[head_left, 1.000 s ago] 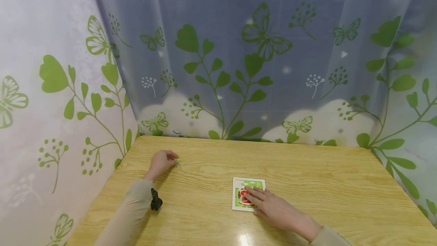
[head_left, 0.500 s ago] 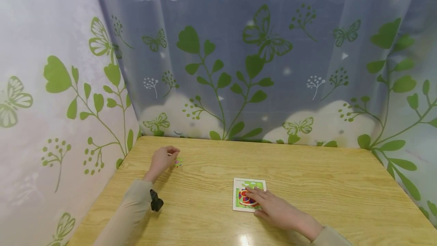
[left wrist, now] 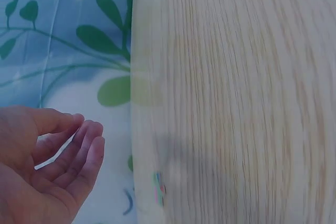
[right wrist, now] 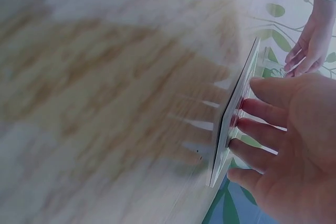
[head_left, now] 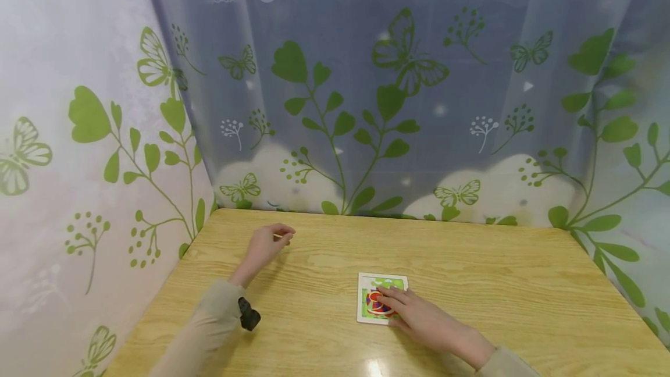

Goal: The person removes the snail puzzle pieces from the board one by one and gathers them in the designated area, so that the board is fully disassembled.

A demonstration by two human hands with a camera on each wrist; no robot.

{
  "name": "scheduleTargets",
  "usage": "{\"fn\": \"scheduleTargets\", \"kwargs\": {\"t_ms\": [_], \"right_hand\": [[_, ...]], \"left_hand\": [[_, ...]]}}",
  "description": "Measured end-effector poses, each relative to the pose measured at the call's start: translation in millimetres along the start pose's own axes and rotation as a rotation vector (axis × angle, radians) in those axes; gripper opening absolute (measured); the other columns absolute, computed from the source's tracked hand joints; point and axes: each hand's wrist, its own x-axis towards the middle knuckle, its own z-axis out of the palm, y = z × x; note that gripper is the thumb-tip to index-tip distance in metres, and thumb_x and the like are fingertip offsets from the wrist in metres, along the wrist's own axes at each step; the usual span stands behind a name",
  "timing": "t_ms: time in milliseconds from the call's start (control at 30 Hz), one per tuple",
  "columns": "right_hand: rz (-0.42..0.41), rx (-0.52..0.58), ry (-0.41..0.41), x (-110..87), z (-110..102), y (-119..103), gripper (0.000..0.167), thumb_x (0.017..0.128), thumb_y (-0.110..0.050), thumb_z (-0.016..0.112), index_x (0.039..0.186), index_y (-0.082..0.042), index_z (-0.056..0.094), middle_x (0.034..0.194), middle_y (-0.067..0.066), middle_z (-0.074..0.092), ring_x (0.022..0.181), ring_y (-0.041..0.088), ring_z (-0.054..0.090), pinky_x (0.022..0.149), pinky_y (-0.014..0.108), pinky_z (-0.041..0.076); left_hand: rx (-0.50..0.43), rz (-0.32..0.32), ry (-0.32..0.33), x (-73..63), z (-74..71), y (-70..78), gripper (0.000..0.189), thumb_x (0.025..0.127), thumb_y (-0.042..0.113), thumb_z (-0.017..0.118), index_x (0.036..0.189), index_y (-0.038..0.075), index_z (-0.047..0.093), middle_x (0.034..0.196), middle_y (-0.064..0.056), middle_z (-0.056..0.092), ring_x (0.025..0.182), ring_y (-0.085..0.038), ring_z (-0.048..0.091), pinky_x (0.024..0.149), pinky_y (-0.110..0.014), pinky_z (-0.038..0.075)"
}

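A square picture board (head_left: pixel 370 303), white-rimmed with a green and red picture, lies flat on the wooden table in the head view. The fingers of my right hand (head_left: pixel 426 322) rest on its right part, fairly straight, and cover some of the picture. At the table's far left, my left hand (head_left: pixel 263 249) hovers with fingers bent loosely and the thumb near the fingertips; nothing shows between them. The left wrist view has a small, thin, multicoloured piece (left wrist: pixel 159 188) on the table near the far edge, apart from the left hand; the head view does not show it.
The wood-grain table (head_left: pixel 314 290) meets a blue-grey curtain (head_left: pixel 335 103) with green leaves and butterflies at the back. A pale patterned curtain (head_left: pixel 47 191) hangs along the left side. A black device (head_left: pixel 249 314) is strapped to the left wrist.
My left hand has moved right and slightly up from the small coloured piece, which showed beside its fingers earlier and is out of sight in the head view now. The right hand has stayed on the board.
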Motion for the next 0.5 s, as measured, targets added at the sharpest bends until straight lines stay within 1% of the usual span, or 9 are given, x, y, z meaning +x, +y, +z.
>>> {"fn": "scheduleTargets", "kwargs": {"t_ms": [100,267,500], "right_hand": [[-0.008,-0.019,0.010,0.4,1,0,0.044,0.103,-0.015,0.059,0.144,-0.003,0.054,0.153,0.017,0.047,0.135,0.044,0.049,0.108,0.060,0.041],[-0.004,-0.042,0.013,1.2,2,1,0.042,0.102,-0.013,0.060,0.143,-0.004,0.055,0.151,0.016,0.049,0.133,0.042,0.051,0.107,0.059,0.043],[-0.009,-0.076,0.046,2.9,3,2,0.047,0.099,-0.013,0.066,0.144,-0.004,0.055,0.148,0.017,0.052,0.130,0.039,0.054,0.105,0.056,0.046]], "left_hand": [[-0.014,0.009,-0.022,-2.2,5.4,10.2,0.019,0.100,0.015,0.066,0.114,0.005,0.074,0.102,-0.011,0.074,0.086,-0.024,0.071,0.072,-0.038,0.059],[-0.040,0.036,-0.054,-5.0,15.2,25.3,0.018,0.100,0.015,0.066,0.113,0.006,0.075,0.101,-0.010,0.074,0.084,-0.022,0.070,0.073,-0.037,0.058],[-0.091,0.086,-0.097,-9.9,28.8,42.4,0.019,0.100,0.016,0.065,0.114,0.006,0.074,0.103,-0.013,0.075,0.089,-0.029,0.072,0.072,-0.037,0.058]]}}
